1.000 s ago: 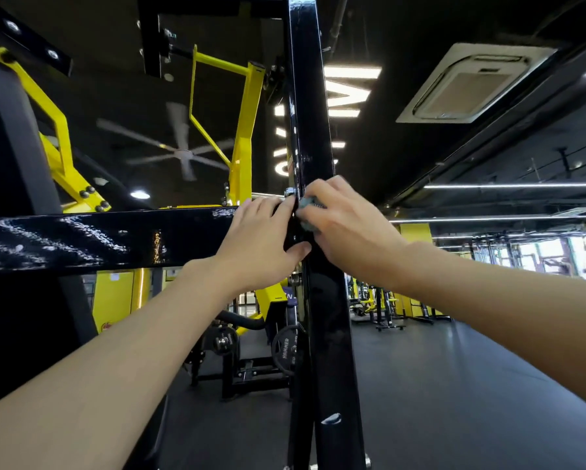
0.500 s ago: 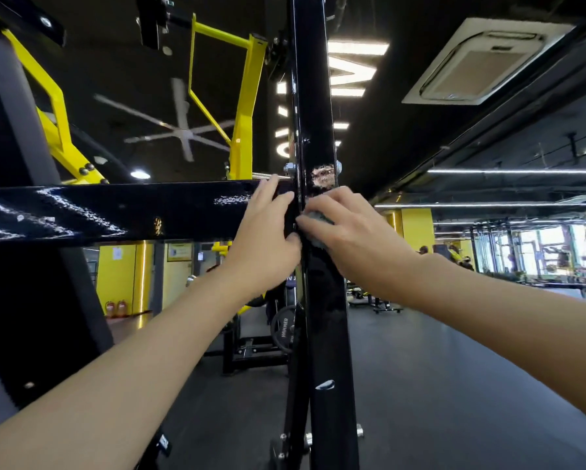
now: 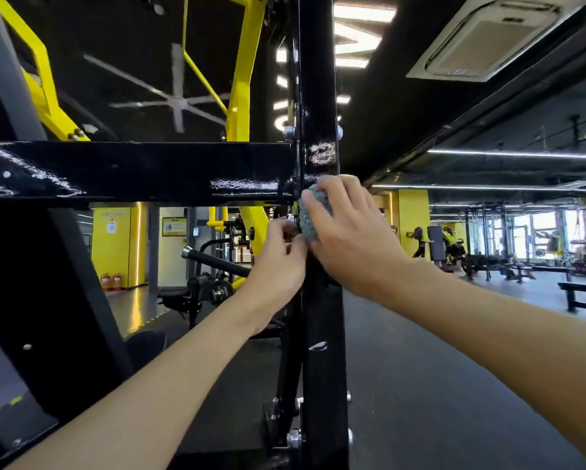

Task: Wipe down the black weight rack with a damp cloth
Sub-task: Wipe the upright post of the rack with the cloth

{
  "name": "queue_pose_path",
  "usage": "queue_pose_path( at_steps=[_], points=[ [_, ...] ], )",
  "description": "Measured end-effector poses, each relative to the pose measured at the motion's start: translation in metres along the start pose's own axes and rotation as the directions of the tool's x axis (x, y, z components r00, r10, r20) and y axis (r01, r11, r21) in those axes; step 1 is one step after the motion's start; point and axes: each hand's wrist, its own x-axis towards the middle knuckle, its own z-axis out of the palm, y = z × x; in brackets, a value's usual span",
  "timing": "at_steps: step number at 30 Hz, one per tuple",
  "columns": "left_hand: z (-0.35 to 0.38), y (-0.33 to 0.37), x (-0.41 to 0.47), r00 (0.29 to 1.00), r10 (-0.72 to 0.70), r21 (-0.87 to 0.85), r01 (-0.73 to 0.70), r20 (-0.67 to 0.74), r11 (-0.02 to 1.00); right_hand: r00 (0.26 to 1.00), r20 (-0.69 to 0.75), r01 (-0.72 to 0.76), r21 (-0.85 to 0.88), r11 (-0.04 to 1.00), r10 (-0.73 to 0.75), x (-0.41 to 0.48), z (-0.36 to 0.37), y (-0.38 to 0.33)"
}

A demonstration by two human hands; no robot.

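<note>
My right hand (image 3: 349, 239) holds the bunched grey cloth (image 3: 311, 220) against the weight rack's upright post (image 3: 324, 368), just below where the crossbar (image 3: 132, 171) joins it. The post runs straight up and down, so I judge the next stroke follows it. My left hand (image 3: 278, 262) is curled at the post's left edge; I cannot tell whether it grips anything.

Right hand (image 3: 349, 239), grey cloth (image 3: 310, 215) against black upright (image 3: 322, 334)

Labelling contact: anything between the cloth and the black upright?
Nothing visible. The right hand holds the grey cloth against the upright, just below the crossbar joint. The left hand sits beside it at the upright's left edge, not in between.
</note>
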Motion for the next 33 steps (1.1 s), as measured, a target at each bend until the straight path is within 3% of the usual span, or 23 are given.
queue_pose_path(
  at_steps=[3,7,11,14,15,18,19,22,27,31,33],
  points=[
    [-0.001,-0.002,-0.002,0.997,-0.046,-0.053,0.049,0.059,0.997,0.994,0.039,0.102,-0.030,0.994,-0.101,-0.008,-0.005,0.005],
    [-0.001,-0.007,-0.003,0.986,-0.046,-0.107,0.063,0.162,0.992,1.000,0.008,-0.025,0.053,0.998,0.025,-0.005,-0.010,0.003],
    [-0.002,-0.019,-0.004,0.970,-0.047,-0.129,0.080,0.238,0.988,0.965,0.014,0.262,0.047,0.964,-0.263,-0.014,-0.014,0.004],
    [-0.005,-0.022,-0.004,0.967,-0.048,-0.148,0.087,0.249,0.985,0.998,-0.016,0.065,0.159,0.985,-0.064,-0.015,-0.009,0.014],
    [-0.006,-0.022,-0.004,0.963,-0.039,-0.143,0.079,0.266,0.987,0.998,-0.005,0.057,0.176,0.983,-0.057,-0.018,-0.008,0.010],
    [-0.007,-0.024,-0.007,0.943,-0.005,-0.115,0.046,0.333,0.992,0.962,0.048,0.260,0.162,0.952,-0.270,-0.026,-0.010,0.000],
    [-0.008,-0.024,-0.009,0.940,-0.007,-0.119,0.050,0.342,0.992,0.962,0.040,0.260,0.167,0.951,-0.270,-0.025,-0.010,0.000],
    [-0.009,-0.025,-0.010,0.938,-0.032,-0.128,0.081,0.344,0.988,0.999,0.011,0.039,0.204,0.978,-0.042,-0.023,-0.009,-0.004],
    [-0.008,-0.027,-0.012,0.935,-0.027,-0.113,0.072,0.355,0.991,0.970,0.087,0.213,0.151,0.965,-0.228,-0.025,-0.014,-0.008],
    [-0.005,-0.024,-0.017,0.942,-0.053,-0.093,0.089,0.332,0.992,1.000,0.028,-0.010,0.184,0.983,0.004,-0.022,-0.014,-0.002],
    [-0.005,-0.025,-0.019,0.942,-0.045,-0.090,0.079,0.333,0.993,0.983,0.084,0.147,0.167,0.975,-0.163,-0.031,-0.014,-0.005]
  ],
)
